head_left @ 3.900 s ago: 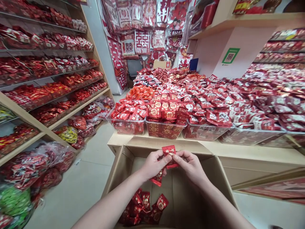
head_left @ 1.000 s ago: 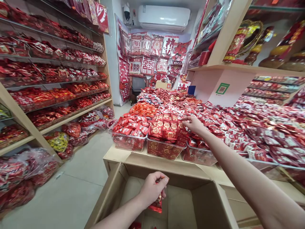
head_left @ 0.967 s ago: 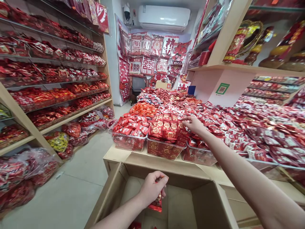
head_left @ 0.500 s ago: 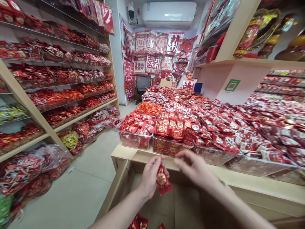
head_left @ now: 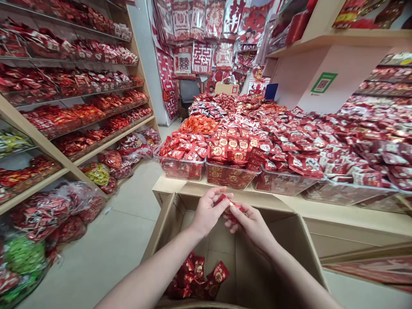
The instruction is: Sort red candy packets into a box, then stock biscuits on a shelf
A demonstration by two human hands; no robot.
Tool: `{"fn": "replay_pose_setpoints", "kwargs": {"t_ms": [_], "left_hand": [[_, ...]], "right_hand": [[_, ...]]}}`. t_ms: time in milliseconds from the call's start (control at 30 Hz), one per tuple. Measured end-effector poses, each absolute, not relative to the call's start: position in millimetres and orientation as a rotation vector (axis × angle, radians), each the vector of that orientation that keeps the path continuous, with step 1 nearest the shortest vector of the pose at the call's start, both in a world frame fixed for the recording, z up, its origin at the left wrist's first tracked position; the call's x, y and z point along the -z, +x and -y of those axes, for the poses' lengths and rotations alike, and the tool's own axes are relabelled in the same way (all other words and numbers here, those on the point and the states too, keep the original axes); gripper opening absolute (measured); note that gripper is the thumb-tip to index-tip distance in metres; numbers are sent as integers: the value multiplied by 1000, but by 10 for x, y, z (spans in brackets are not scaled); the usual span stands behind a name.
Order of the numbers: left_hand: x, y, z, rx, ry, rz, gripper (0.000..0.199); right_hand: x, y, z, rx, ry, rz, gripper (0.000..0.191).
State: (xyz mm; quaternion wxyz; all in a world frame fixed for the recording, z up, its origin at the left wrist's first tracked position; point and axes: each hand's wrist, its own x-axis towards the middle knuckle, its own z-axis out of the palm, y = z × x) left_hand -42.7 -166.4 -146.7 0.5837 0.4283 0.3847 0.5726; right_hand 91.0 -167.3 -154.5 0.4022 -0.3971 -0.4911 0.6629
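Observation:
A small red candy packet (head_left: 232, 210) with gold print is held between both my hands over an open cardboard box (head_left: 304, 253). My left hand (head_left: 208, 212) pinches its upper left end with thumb and fingers. On the right side, my right hand (head_left: 252, 221) grips the other end, thumb on top. Fingers cover part of the packet. Several similar red packets (head_left: 199, 277) lie at the near left of the box floor. Just beyond the box, a clear bin (head_left: 230, 176) is heaped with like red and gold packets.
More clear bins (head_left: 286, 183) of red packets line the counter edge (head_left: 347, 206) behind the box. Shelves (head_left: 107, 112) full of packets rise at left, with filled plastic bags (head_left: 58, 210) on the floor below. Wrapped red decorations (head_left: 202, 58) hang at the back.
My right hand has come down and left onto the packet, which only my left hand held before. The view has tilted downward, showing more of the box and the packets in it.

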Motion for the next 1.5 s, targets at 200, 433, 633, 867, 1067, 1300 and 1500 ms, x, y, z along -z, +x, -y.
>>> {"fn": "replay_pose_setpoints", "kwargs": {"t_ms": [200,433,633,867,1067,1300,1500], "left_hand": [[1472,-432,1665,-1293,986,-1007,19],[1460,-417,1668,-1283,865,-954,23],[1419,-436,1689,-1259,1116,-944,28],[1450,-444,1664,-1294,1001,-1023,16],[1452,-421,1644,-1242,733,-888,21],[1457,-389,1671,-1265,836,-853,29],[1432,-491,1672,-1191,1209,-978,45]], "right_hand": [[1658,955,1657,-1512,-993,1406,26],[1689,1008,1658,-1485,-950,1448,23],[1671,1007,1656,-1406,-943,1399,31],[1676,1023,1628,-1257,-1025,1396,22],[1623,1026,1633,-1393,-1015,1227,24],[1632,1012,1656,-1479,-999,1069,22],[1643,1019,1687,-1272,-1007,1376,17]]}}
